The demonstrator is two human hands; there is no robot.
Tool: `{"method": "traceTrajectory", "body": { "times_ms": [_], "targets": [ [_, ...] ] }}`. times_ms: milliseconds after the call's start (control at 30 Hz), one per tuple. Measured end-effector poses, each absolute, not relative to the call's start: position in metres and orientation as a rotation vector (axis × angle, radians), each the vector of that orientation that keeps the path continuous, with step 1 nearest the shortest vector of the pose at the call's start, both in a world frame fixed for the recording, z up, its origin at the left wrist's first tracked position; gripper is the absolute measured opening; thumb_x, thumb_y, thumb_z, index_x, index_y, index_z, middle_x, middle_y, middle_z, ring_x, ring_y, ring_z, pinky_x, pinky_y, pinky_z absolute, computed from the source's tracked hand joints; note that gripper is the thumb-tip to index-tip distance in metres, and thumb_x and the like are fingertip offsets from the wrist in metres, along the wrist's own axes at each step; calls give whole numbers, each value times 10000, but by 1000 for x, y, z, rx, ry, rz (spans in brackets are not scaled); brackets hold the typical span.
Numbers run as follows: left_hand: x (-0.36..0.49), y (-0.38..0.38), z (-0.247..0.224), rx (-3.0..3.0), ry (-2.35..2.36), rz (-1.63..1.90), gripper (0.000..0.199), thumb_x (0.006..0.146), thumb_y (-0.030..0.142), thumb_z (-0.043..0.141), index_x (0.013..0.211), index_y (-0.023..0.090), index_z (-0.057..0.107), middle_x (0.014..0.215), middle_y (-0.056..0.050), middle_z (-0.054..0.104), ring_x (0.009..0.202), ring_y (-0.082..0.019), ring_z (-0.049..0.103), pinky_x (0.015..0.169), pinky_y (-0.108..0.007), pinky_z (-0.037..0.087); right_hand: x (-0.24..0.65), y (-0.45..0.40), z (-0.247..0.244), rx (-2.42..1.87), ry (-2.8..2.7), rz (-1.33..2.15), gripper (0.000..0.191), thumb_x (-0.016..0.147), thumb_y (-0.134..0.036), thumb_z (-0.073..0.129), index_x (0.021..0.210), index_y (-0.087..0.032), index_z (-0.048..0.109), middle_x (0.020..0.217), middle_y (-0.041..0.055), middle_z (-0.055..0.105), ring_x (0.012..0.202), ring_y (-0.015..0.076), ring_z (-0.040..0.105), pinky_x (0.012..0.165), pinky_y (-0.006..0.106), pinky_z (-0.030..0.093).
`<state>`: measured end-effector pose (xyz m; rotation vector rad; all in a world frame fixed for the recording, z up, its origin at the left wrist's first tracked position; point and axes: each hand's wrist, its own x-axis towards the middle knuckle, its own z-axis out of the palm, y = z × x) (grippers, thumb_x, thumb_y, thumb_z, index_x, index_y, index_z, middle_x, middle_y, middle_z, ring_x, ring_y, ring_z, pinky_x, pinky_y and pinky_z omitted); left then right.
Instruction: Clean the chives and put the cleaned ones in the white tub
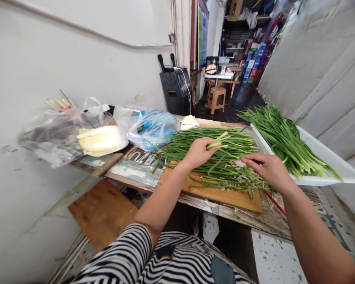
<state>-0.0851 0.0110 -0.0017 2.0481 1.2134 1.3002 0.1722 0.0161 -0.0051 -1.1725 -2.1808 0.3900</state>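
My left hand (198, 153) is closed around a small bunch of garlic chives (220, 141), pale stem ends pointing right. Just right of it, my right hand (268, 167) has thumb and fingers pinched together; what they hold, if anything, is too small to make out. Beneath both hands, a pile of garlic chives (180, 144) spreads over a wooden board (233, 200). Pale scraps and loose leaves (256, 179) lie at the board's right end, below my right hand.
At right, a white tray (344, 167) bears more garlic chives (279, 136). A halved Chinese cabbage (103, 140), plastic bags (156, 126) and a white bulb-like vegetable (189, 123) stand along the table's left and back. Beyond are a black speaker (177, 90) and a stool (217, 99).
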Motion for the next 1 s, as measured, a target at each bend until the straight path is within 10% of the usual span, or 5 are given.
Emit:
{"method": "traceTrajectory", "body": {
  "times_ms": [1000],
  "targets": [
    [-62,0,-4,2317,1042,1076,156,762,79,624,815,156,748,844,-44,738,786,-141,653,742,-220,468,142,-18,-15,-1053,-1907,412,236,817,-401,611,854,-217,755,830,73,726,770,205,658,721,343,521]
  ]
}}
